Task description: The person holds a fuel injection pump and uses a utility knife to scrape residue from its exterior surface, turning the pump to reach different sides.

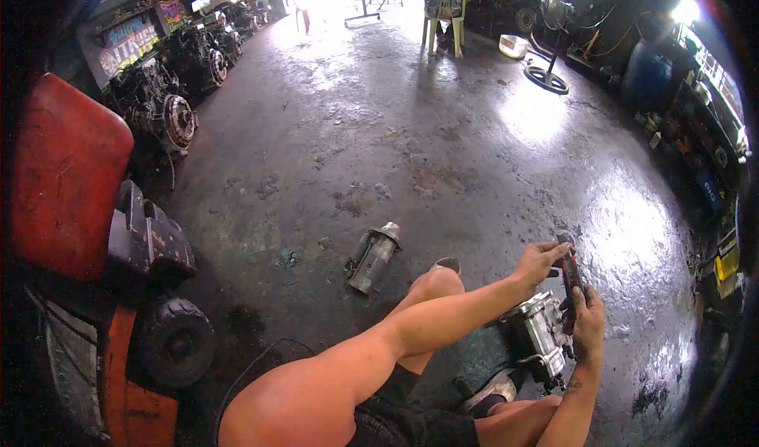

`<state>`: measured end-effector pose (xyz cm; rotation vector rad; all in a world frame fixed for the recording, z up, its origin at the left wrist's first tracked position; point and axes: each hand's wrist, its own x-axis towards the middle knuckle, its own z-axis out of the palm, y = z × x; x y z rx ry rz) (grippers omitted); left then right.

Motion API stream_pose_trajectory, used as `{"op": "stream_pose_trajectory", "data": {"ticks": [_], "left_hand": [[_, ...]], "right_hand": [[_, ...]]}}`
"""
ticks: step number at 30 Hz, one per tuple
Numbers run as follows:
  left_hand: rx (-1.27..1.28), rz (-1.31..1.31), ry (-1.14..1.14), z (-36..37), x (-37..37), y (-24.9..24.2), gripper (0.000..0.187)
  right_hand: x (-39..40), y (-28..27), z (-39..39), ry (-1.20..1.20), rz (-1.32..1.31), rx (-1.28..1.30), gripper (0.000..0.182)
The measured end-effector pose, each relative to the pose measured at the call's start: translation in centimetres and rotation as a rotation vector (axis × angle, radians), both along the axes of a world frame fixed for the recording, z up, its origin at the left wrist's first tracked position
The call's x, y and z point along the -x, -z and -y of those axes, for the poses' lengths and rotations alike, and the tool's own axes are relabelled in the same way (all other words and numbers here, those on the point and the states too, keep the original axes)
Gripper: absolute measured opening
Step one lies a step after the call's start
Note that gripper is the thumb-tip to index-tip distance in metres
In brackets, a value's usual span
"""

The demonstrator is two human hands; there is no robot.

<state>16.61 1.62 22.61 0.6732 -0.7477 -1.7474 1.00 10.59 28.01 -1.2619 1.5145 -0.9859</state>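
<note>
My left hand [541, 264] reaches across from the left, its fingers closed around the upper end of a dark, elongated object [570, 275] with a reddish streak; its exact kind is not clear. My right hand [588, 322] grips the lower end of the same object, thumb along it. Just below and left of the hands, a silvery metal machine part [542, 335] with a ribbed casing rests on the floor between my legs. My right forearm partly covers its right side. Further left on the floor lies a cylindrical metal part resembling a starter motor [374, 259].
A red-backed machine with a small black wheel [175, 343] stands close on the left. Engines [168, 115] line the left wall. A plastic chair [444, 12], a white container [513, 46] and a stand fan [547, 79] are farther off. A blue barrel [647, 75] stands at right.
</note>
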Motion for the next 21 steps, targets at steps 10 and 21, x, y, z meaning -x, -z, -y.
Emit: {"op": "stream_pose_trajectory", "data": {"ticks": [10,21], "left_hand": [[0.018,0.012,-0.013,-0.1,0.1,0.0,0.028],[-0.015,0.018,0.009,0.1,-0.1,0.0,0.029]], "right_hand": [[-0.1,0.0,-0.2,-0.017,0.074,-0.008,0.021],[0.0,0.0,-0.1,-0.041,-0.060,0.037,0.022]]}}
